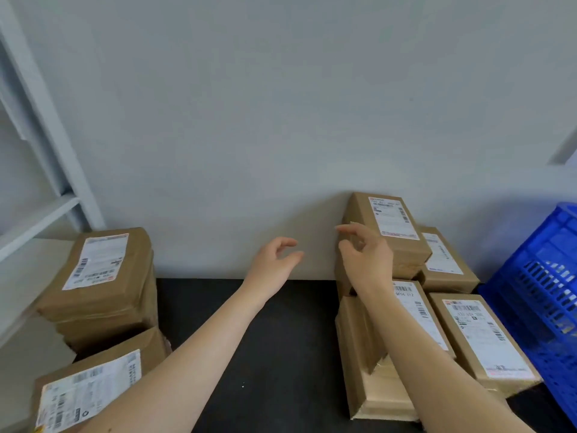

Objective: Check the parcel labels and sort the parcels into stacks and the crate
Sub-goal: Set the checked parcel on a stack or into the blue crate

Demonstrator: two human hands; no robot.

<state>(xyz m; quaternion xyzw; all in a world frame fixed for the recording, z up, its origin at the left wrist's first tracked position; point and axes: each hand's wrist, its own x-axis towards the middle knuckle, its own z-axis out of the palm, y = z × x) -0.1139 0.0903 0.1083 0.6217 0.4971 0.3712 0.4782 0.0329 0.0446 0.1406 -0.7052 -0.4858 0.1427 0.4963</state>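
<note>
Though the blue crate stands at the right end of the black worktop, the frame edge cuts it off. Its contents show only as pale blur through the slats.

Brown parcels lie flat with labels up, long axes running roughly toward the wall. There are 2 stacks at left: the rear left stack and the front left stack, the latter partly cut off. At right, the top parcel crowns the tallest stack by the wall. The rear right parcel is just beside it and the front right parcel is near the crate. The right forearm hides part of another labelled stack.

The left hand hovers between the groups, fingers loosely curled, holding nothing. The right hand has relaxed, parted fingers at the top parcel's left edge; cannot tell if they touch. Label text is unreadable.
</note>
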